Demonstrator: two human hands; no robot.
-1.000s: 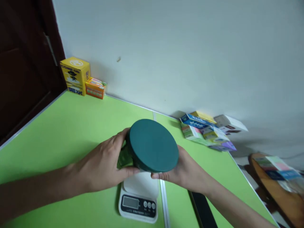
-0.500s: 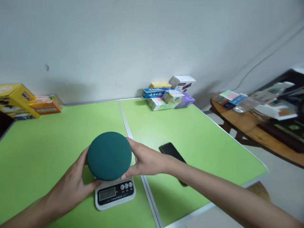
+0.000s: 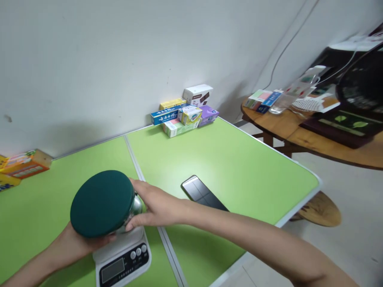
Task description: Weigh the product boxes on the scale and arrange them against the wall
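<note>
Left hand and right hand are both partly closed, curved around the two sides of a jar and gripping it between them. The right hand reaches in from the right, its fingers bent around the far side and its thumb laid along the near side, just under the rim of the lid. The left hand supports the opposite side from below; its thumb shows beneath the front of the lid, while its other fingers are hidden by it. The lid is dark green, matt, round and broad, tilted so that its flat top faces the viewer and covers most of the jar; the exposed wall (a narrow strip beside the right hand) is shiny, with greenish reflections. The jar lies over the white platform of a scale, toward the near edge of the desk and left of its dividing seam; whether its base touches the platform cannot be told. The scale's grey window and three round buttons face the near edge. Right of the seam lies a phone, partly covered by the right forearm.
</note>
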